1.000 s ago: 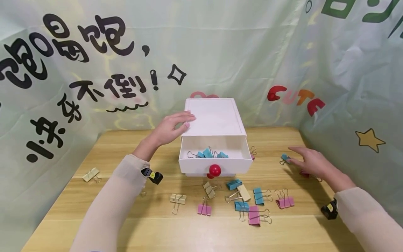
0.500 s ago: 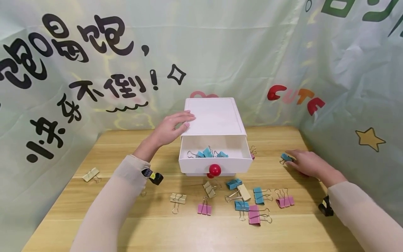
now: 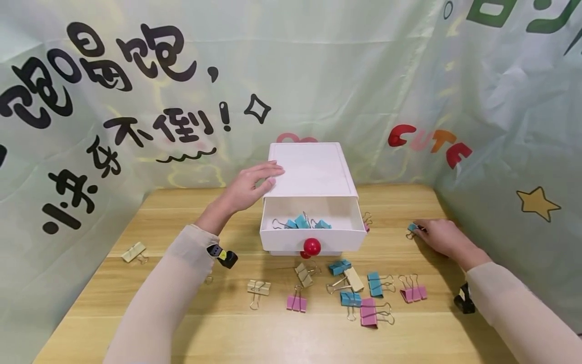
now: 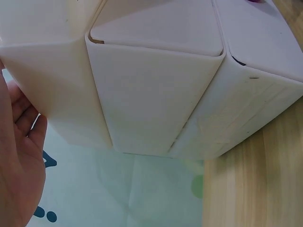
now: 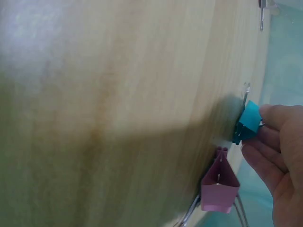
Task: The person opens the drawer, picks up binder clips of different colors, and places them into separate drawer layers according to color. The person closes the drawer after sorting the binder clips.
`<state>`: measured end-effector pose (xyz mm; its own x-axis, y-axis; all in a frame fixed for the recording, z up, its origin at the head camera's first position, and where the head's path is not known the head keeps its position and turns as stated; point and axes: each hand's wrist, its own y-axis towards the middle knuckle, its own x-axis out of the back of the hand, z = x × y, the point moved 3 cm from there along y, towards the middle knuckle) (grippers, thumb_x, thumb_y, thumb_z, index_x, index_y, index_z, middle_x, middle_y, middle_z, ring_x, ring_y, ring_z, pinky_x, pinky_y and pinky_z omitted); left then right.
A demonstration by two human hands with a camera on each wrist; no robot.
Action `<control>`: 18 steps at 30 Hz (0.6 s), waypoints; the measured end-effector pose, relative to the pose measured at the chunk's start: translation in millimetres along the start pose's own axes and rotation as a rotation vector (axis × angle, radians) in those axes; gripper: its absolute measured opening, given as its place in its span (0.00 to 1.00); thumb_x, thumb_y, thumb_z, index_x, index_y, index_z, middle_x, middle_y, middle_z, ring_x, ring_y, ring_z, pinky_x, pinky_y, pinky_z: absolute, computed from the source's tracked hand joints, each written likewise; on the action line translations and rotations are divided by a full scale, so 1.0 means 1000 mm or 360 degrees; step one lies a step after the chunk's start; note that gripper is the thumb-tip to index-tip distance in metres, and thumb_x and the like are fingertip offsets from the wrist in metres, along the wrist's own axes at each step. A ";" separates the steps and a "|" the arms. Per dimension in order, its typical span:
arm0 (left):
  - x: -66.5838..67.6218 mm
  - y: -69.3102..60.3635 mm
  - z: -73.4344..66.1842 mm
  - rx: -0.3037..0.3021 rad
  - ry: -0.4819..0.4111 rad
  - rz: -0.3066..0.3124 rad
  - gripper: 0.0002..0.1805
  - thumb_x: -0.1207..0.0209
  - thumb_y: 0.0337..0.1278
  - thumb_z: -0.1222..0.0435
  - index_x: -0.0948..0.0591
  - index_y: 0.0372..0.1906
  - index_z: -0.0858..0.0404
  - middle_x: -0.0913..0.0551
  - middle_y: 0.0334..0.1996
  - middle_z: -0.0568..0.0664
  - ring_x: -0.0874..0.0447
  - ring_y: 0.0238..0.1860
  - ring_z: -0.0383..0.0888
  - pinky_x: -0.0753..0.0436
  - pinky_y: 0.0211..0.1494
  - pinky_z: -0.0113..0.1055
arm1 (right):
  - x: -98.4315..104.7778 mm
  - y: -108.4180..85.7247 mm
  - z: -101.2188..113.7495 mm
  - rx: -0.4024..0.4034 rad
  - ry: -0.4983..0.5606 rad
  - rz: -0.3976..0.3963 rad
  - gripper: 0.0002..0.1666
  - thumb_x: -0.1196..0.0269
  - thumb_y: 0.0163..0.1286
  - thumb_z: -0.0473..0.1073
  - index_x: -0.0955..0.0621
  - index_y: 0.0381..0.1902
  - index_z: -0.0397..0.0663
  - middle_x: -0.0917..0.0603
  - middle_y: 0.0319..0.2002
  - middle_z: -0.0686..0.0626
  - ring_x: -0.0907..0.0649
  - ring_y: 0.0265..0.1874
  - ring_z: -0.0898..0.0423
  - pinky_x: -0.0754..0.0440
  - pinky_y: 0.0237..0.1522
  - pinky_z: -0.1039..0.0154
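Note:
My left hand (image 3: 247, 188) rests on the top left edge of a white drawer box (image 3: 313, 169), its fingers fairly straight. The box's side fills much of the left wrist view, with the hand (image 4: 21, 156) at its edge. The top drawer (image 3: 313, 240), with a red knob (image 3: 311, 246), is pulled out and holds several blue binder clips (image 3: 302, 221). At the right of the table, my right hand (image 3: 443, 236) pinches a blue binder clip (image 5: 251, 118) between thumb and fingers. A pink binder clip (image 5: 220, 194) lies beside that hand in the right wrist view.
Several blue, pink and cream binder clips lie in front of the box, among them a pink clip (image 3: 368, 313) and a blue clip (image 3: 375, 284). A cream clip (image 3: 134, 252) lies far left. Printed cloth (image 3: 318, 76) hangs behind the wooden table (image 3: 273, 338).
My right hand has moved left and closed its fingers on the blue binder clip. The left hand has stayed on the box.

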<state>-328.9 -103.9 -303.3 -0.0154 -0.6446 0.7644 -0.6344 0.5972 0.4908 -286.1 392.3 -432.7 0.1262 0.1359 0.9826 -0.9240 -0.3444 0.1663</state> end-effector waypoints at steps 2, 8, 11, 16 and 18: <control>0.000 0.000 0.000 -0.0004 -0.0001 -0.0007 0.22 0.53 0.74 0.56 0.22 0.63 0.61 0.25 0.64 0.50 0.37 0.71 0.44 0.41 0.74 0.44 | -0.001 -0.001 -0.002 -0.0046 0.0025 -0.0012 0.11 0.40 0.71 0.40 0.17 0.46 0.39 0.15 0.39 0.37 0.16 0.37 0.36 0.21 0.39 0.38; 0.000 0.000 0.000 -0.0008 -0.0010 -0.0018 0.22 0.52 0.73 0.56 0.22 0.63 0.61 0.25 0.64 0.50 0.37 0.71 0.44 0.41 0.74 0.44 | 0.003 -0.004 -0.004 -0.0142 0.0073 -0.0099 0.15 0.41 0.71 0.37 0.17 0.51 0.35 0.16 0.44 0.31 0.17 0.38 0.34 0.21 0.40 0.36; 0.000 0.000 -0.001 -0.0004 -0.0015 -0.0022 0.22 0.52 0.73 0.57 0.22 0.63 0.61 0.25 0.64 0.50 0.37 0.71 0.44 0.41 0.74 0.44 | 0.005 -0.005 -0.004 -0.0151 0.0100 -0.0146 0.15 0.40 0.70 0.37 0.17 0.51 0.35 0.16 0.44 0.30 0.16 0.35 0.36 0.21 0.37 0.38; -0.001 0.000 -0.001 -0.0009 -0.0018 -0.0032 0.21 0.52 0.73 0.57 0.21 0.62 0.61 0.25 0.64 0.50 0.36 0.70 0.44 0.41 0.74 0.43 | 0.006 -0.009 -0.005 -0.0253 0.0275 -0.0130 0.17 0.42 0.74 0.43 0.17 0.54 0.38 0.15 0.38 0.34 0.23 0.15 0.50 0.25 0.20 0.54; -0.001 0.000 0.000 -0.0008 -0.0023 -0.0035 0.21 0.52 0.73 0.57 0.21 0.62 0.61 0.25 0.64 0.50 0.36 0.70 0.44 0.41 0.73 0.43 | 0.007 -0.011 -0.006 -0.0314 0.0376 -0.0112 0.20 0.44 0.76 0.46 0.18 0.55 0.39 0.16 0.38 0.35 0.28 0.09 0.55 0.29 0.15 0.59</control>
<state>-328.7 -103.1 -303.7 -0.0124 -0.6642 0.7474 -0.6308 0.5852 0.5095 -277.4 402.0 -428.5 0.1260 0.3730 0.9192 -0.9711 -0.1428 0.1911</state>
